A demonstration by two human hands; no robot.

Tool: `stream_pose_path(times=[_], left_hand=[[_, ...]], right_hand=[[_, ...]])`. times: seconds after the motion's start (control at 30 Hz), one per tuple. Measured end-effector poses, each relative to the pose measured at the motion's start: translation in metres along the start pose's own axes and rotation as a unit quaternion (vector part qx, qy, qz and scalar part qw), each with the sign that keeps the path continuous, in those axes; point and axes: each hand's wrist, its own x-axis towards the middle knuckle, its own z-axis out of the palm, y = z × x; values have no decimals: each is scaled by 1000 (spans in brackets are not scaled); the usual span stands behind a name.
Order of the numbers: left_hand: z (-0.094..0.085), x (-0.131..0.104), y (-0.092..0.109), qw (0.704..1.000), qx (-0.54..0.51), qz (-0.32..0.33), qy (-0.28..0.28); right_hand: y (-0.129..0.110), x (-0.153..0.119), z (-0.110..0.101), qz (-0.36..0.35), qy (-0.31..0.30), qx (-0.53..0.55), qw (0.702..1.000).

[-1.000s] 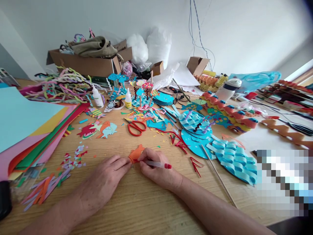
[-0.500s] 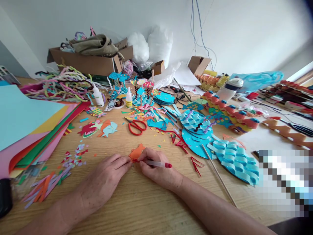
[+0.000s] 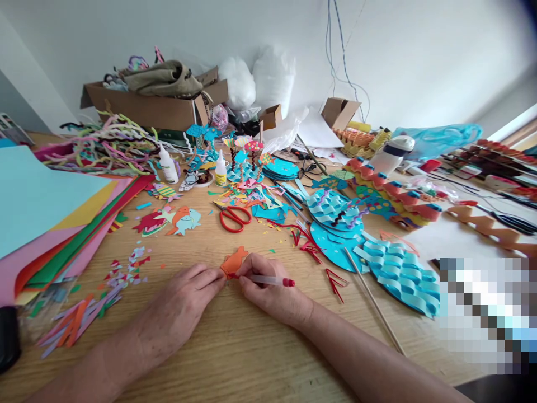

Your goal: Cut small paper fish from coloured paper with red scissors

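My left hand (image 3: 184, 302) presses flat, fingers together, on the orange paper fish (image 3: 233, 262) low in the middle of the counter (image 3: 235, 347). My right hand (image 3: 272, 291) pinches a red pen (image 3: 268, 280) touching it.

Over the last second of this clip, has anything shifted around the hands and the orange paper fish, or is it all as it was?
Nothing visibly changed. The left hand still presses its fingertips on the orange paper fish, and the right hand keeps its grip on the red-capped pen, tip at the fish. The red scissors and the stack of coloured paper lie where they were; only the camera drifted slightly.
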Motion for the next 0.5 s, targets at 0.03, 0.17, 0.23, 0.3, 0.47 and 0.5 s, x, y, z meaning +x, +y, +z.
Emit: stream_pose_path(times=[0.03,0.17,0.23,0.3,0.47,0.5], left_hand=[[0,0,0,1000,-1,-1,1],[2,-1,-1,1000,-1,0,7],[2,-1,-1,1000,-1,0,5],[2,-1,-1,1000,-2,-3,3],[2,-2,-1,1000,-9,-10,2],[2,-2,-1,1000,-10,-8,3]], right_hand=[[0,0,0,-2,0,1,1000],[1,0,0,-15,2,2,1000],[1,0,0,-18,4,-2,1000],[1,0,0,-18,5,-9,1000],[1,-1,0,-12,8,-9,1000],[1,0,0,-12,9,-6,1000]])
